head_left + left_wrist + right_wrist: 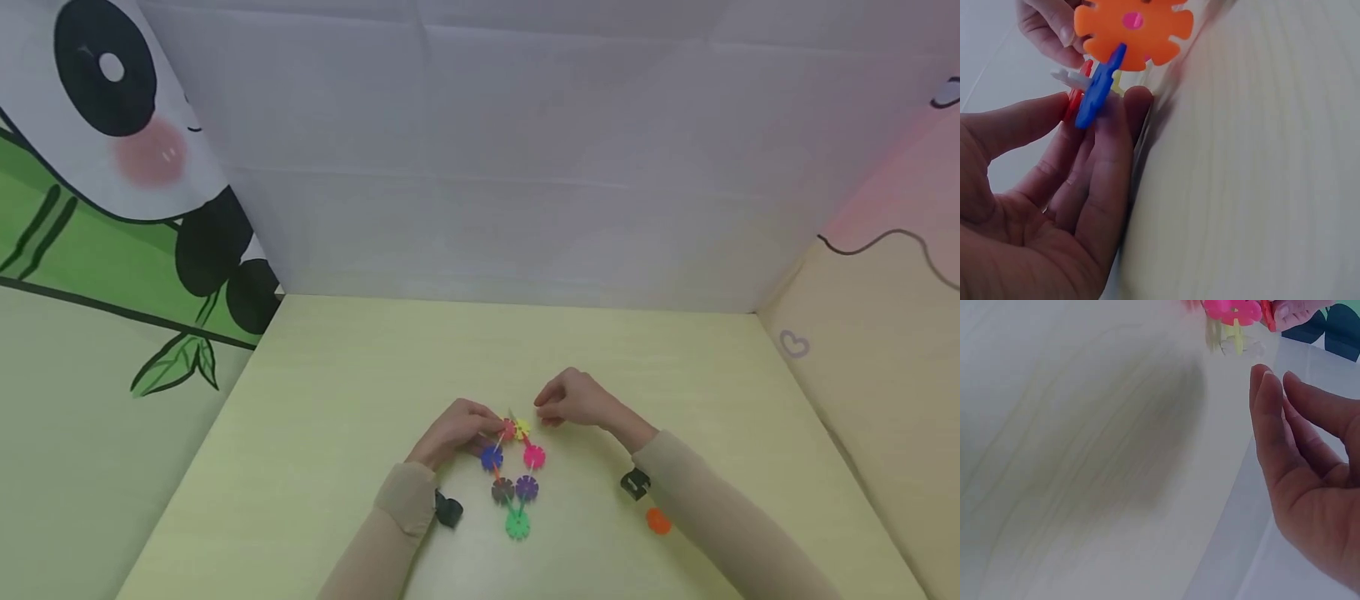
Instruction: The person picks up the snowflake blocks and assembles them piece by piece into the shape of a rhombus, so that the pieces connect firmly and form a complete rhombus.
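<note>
A ring of linked plastic snowflake discs lies in front of me on the table. At its top are a red disc [508, 429] and a yellow disc [522, 429]; blue, pink, brown and purple discs form the sides, with a green disc [517, 524] at the near end. My left hand [461, 429] pinches the red disc between thumb and fingers, close to the blue disc [1099, 90]. To the right of the ring, my right hand [576, 398] hovers apart from it. Its fingers [1269, 403] are loosely bent, with nothing visible between them and the thumb.
A loose orange disc [658, 522] lies near my right sleeve. Black wrist devices sit under both cuffs. Pale upright panels stand behind the table [337, 350] and at its sides, the left one bearing a cartoon drawing [150, 167].
</note>
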The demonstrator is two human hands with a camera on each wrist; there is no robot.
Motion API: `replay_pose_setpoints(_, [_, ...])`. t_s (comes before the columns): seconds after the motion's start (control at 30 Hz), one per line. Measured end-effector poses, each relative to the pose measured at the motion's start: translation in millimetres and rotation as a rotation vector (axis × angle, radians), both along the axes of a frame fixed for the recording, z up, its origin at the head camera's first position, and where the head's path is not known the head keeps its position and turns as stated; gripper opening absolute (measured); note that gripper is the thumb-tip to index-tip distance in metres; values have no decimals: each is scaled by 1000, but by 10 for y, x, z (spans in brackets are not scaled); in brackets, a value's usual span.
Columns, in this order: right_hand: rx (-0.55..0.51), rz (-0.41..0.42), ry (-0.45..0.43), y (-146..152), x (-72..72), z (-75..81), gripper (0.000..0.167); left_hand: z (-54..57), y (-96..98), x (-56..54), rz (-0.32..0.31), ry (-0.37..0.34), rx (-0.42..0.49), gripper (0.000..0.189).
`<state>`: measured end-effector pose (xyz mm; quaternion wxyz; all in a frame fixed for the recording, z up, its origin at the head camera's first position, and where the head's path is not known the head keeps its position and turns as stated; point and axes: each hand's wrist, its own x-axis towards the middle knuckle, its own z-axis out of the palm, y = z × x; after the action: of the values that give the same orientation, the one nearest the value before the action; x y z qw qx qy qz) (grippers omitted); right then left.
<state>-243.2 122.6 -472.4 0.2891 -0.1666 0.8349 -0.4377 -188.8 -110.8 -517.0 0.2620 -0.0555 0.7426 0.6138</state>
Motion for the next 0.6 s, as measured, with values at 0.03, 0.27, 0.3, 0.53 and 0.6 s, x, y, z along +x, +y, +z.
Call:
replay_pose_setpoints(0.03, [11, -4, 9, 10, 6, 11, 16, 7, -6, 9, -1, 0, -1, 19])
replay_pose_setpoints(0.27, [43, 38, 90, 41, 22, 33, 16, 59, -26, 30, 0, 20, -4, 18])
replay_pose_setpoints(0.3, [56, 52, 132, 23, 25, 33, 16, 62, -27, 33, -3, 21, -4, 18])
replay_pose_setpoints(0.53, [132, 221, 458, -302, 18, 34, 21, 54, -33, 69, -8, 26, -5, 19])
replay_pose_setpoints(0.6, [151, 269, 483, -410, -7, 17, 21, 64, -32, 82, -8, 34, -5, 20])
